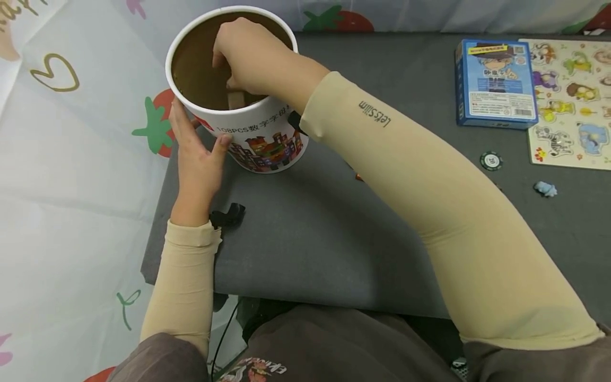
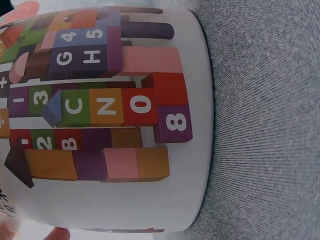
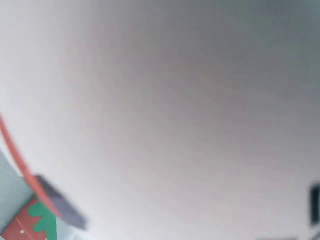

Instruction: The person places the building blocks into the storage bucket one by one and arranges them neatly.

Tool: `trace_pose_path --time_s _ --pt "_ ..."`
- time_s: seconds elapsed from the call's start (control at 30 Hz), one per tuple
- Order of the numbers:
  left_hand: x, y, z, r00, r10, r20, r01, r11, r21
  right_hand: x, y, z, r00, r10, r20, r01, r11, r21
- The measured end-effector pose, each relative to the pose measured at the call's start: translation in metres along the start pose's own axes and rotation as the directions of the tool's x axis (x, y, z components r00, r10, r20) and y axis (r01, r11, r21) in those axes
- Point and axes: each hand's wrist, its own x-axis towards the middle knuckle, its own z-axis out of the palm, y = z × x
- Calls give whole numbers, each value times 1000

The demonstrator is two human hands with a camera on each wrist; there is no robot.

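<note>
A large white bucket (image 1: 272,119) with printed toy blocks on its side stands at the table's left edge. Against its left side rests my left hand (image 1: 198,154), fingers extended upward and thumb on the printed front. The left wrist view shows the bucket's print (image 2: 105,107) up close, with a fingertip at the lower left. My right hand (image 1: 250,55) reaches over the rim into the brown interior, fingers bent downward. Below it, a small brownish shape (image 1: 236,100) shows beside the near rim; whether it is held is unclear. A blurred pale surface fills most of the right wrist view.
On the grey table (image 1: 305,239), a blue box (image 1: 498,85) overlaps a wooden animal puzzle board (image 1: 568,106) at the right. Nearer lie a poker chip (image 1: 491,160) and a small light-blue piece (image 1: 545,189). A patterned cloth (image 1: 86,212) hangs along the left.
</note>
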Motion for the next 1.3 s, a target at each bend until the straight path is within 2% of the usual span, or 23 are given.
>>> trace_pose_path --time_s 0.07,0.17,0.27,0.37,0.43,0.57,0.63,0.67,0.7,0.77,0.87,0.93,1.03,1.1,1.17,1.3 --pt "-1 0 1 1000 1 5 -1 1000 -7 -4 2 1 998 5 -57 -4 1000 13" --pt "-2 1 2 1000 -3 17 3 1000 -11 -17 9 0 983 -29 -183 42 997 65" --pt "-2 2 2 1000 -12 24 12 1000 -9 -34 21 -3 950 -63 -307 102 989 112" --pt "-2 1 2 1000 -18 22 18 1000 -6 -54 34 -5 913 -32 -407 102 983 151" --pt "-2 1 2 1000 -20 18 20 1000 -8 -67 44 -3 874 13 -487 104 972 212" --pt "-2 1 1 1000 -17 16 18 1000 -15 -93 67 11 746 74 -661 187 930 316" --pt "-1 1 1 1000 -6 12 6 1000 -14 -104 80 22 701 102 -706 218 912 349" --pt "0 2 1 1000 -1 8 2 1000 -14 -108 86 28 698 123 -705 212 906 367" --pt "1 2 0 1000 1 3 -1 1000 -14 -113 91 33 709 162 -686 185 896 403" --pt "2 3 -1 1000 2 -6 -2 1000 -11 -121 100 44 748 256 -612 95 871 481" --pt "1 4 -1 1000 -16 -1 16 1000 -10 -133 112 60 807 393 -441 -108 832 544" --pt "0 4 0 1000 -20 6 20 1000 -12 -139 119 71 834 448 -322 -242 822 516" --pt "-1 3 1 1000 -28 12 28 1000 -10 -146 125 88 872 467 -147 -380 835 399" --pt "-1 3 1 1000 -22 7 22 1000 -9 -147 127 99 887 459 -52 -422 851 314" --pt "-1 3 0 1000 -21 6 21 1000 -6 -148 128 108 892 452 14 -441 860 256" --pt "0 3 0 1000 -14 7 14 1000 -1 -148 127 121 889 454 59 -456 867 199"
